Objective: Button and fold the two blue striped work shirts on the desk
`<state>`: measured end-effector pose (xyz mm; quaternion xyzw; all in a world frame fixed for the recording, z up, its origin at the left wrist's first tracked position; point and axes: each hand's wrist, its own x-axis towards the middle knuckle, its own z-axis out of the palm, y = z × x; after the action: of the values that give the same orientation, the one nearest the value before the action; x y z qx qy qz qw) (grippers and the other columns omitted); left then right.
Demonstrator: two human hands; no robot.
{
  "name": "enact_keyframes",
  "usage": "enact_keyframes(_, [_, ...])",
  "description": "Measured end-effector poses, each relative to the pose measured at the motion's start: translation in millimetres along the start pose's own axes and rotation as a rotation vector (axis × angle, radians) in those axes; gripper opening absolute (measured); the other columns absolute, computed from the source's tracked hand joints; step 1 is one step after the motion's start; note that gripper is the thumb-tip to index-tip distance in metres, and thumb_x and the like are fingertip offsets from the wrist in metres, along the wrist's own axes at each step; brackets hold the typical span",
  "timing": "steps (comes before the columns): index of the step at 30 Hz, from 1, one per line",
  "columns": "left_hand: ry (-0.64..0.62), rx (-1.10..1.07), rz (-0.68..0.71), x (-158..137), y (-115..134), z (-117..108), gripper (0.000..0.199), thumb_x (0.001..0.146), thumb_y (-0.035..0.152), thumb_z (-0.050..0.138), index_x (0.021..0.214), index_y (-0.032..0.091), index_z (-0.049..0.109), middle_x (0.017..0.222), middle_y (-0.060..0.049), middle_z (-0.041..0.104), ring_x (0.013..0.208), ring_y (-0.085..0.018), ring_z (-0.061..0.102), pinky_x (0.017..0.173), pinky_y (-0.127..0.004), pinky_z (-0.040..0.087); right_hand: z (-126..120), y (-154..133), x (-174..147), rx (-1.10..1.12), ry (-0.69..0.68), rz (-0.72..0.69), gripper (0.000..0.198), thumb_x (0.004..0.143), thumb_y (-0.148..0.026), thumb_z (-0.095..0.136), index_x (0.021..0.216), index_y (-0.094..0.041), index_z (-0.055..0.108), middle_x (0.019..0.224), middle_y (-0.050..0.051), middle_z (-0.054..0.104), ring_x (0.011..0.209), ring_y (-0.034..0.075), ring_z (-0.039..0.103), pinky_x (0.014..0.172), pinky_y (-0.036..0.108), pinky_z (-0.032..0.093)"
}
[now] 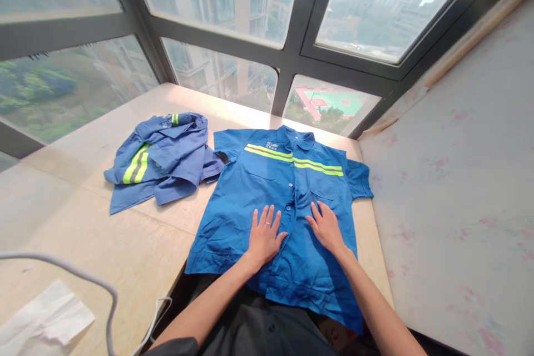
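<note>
A blue short-sleeved work shirt (250,189) with yellow-green reflective stripes lies spread front side up, its collar toward the window. Its lower hem hangs over the near edge of the wooden surface. My left hand (266,238), a ring on one finger, rests flat on the shirt left of the button line, fingers spread. On the other side of the buttons, below a chest pocket, my right hand (326,226) lies on the cloth with its fingers apart. Neither hand holds anything. To the left, a second blue shirt (167,161) with similar stripes sits in a crumpled heap.
The pale wooden surface (167,233) ends at dark-framed windows (217,39) ahead and a flowered wall (442,178) on the right. At the near left are a grey cable (79,273), a thinner white cable (153,322) and a creased white paper (50,314).
</note>
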<state>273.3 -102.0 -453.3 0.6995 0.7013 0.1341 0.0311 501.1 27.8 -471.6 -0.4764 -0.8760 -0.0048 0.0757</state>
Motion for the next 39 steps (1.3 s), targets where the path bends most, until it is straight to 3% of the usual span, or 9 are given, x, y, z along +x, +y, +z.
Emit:
enact_keyframes(3, [0.027, 0.01, 0.003, -1, -1, 4, 0.064, 0.095, 0.057, 0.041, 0.15, 0.023, 0.04, 0.158, -0.012, 0.035, 0.147, -0.031, 0.027, 0.119, -0.058, 0.019, -4, -2, 23, 0.094, 0.074, 0.036, 0.062, 0.102, -0.052, 0.027, 0.141, -0.011, 0.052, 0.135, 0.021, 0.057, 0.126, 0.031, 0.051, 0.103, 0.046, 0.042])
enact_keyframes(7, [0.053, 0.023, 0.014, -2, -1, 8, 0.062, 0.096, 0.053, 0.042, 0.15, 0.023, 0.04, 0.158, -0.011, 0.035, 0.147, -0.032, 0.028, 0.119, -0.059, 0.019, 2, -16, 57, 0.16, 0.147, -0.001, 0.062, 0.101, -0.053, 0.031, 0.144, -0.012, 0.047, 0.146, 0.02, 0.049, 0.135, 0.031, 0.043, 0.107, 0.046, 0.039])
enact_keyframes(12, [0.066, 0.029, 0.006, -2, -2, 9, 0.06, 0.096, 0.05, 0.041, 0.15, 0.024, 0.039, 0.158, -0.011, 0.035, 0.147, -0.031, 0.029, 0.119, -0.059, 0.02, 19, -33, 78, 0.118, 0.126, -0.01, 0.057, 0.102, -0.048, 0.032, 0.142, -0.012, 0.05, 0.15, 0.02, 0.046, 0.139, 0.033, 0.039, 0.111, 0.051, 0.033])
enact_keyframes(19, [0.065, -0.005, -0.012, -2, 0, 8, 0.058, 0.097, 0.05, 0.039, 0.148, 0.023, 0.044, 0.156, -0.011, 0.038, 0.146, -0.03, 0.03, 0.119, -0.057, 0.019, 22, -33, 80, 0.089, 0.115, -0.001, 0.052, 0.103, -0.043, 0.034, 0.141, -0.014, 0.053, 0.149, 0.017, 0.048, 0.14, 0.03, 0.04, 0.113, 0.047, 0.031])
enact_keyframes(24, [0.074, -0.066, -0.031, -1, 3, 4, 0.068, 0.093, 0.062, 0.04, 0.148, 0.022, 0.044, 0.155, -0.013, 0.04, 0.146, -0.031, 0.031, 0.12, -0.058, 0.016, 18, -35, 81, 0.06, 0.092, 0.006, 0.052, 0.102, -0.042, 0.034, 0.143, -0.013, 0.05, 0.151, 0.018, 0.045, 0.14, 0.03, 0.039, 0.113, 0.048, 0.03])
enact_keyframes(39, [0.075, -0.051, -0.005, -1, 4, 4, 0.075, 0.089, 0.066, 0.042, 0.148, 0.019, 0.044, 0.156, -0.015, 0.037, 0.146, -0.033, 0.029, 0.119, -0.059, 0.013, 15, -30, 76, 0.057, -0.013, 0.066, 0.056, 0.103, -0.044, 0.031, 0.148, -0.012, 0.042, 0.156, 0.019, 0.037, 0.144, 0.03, 0.032, 0.115, 0.049, 0.025])
